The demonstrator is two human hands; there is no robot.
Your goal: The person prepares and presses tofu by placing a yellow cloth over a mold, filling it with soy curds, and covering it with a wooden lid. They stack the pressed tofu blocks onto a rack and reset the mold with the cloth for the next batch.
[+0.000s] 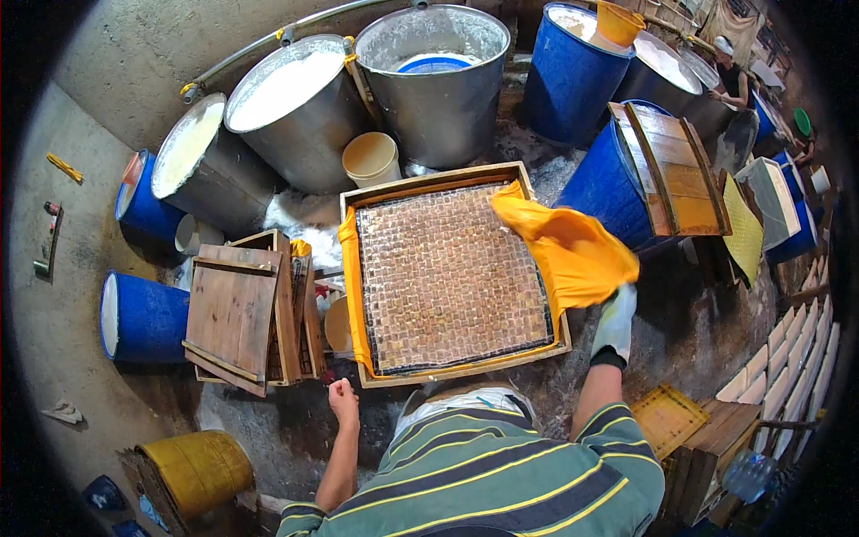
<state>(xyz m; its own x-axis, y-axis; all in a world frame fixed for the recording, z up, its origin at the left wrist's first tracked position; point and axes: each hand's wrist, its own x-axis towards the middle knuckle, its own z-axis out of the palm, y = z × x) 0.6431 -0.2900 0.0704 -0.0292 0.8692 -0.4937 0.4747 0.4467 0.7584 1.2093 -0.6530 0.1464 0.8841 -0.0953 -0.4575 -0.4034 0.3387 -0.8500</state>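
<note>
Before me lies a wooden frame box (354, 382) with a woven mat (449, 282) inside it. Orange cloth (584, 252) lines its edges and is bunched up, blurred, over the right side. My right hand (614, 319), in a whitish glove with a dark cuff, is at the cloth's lower right end and appears to grip it; the fingers are partly hidden. My left hand (343, 401) is bare and loosely closed, just off the box's lower left corner, with nothing clearly seen in it.
Metal vats (436, 111) with white contents stand behind the box. A beige bucket (370, 156) is at its back edge. Stacked wooden boards and frames (231, 312) stand left. A blue barrel (597, 188) bearing a wooden lid (678, 174) stands right. Another person (733, 80) is far right.
</note>
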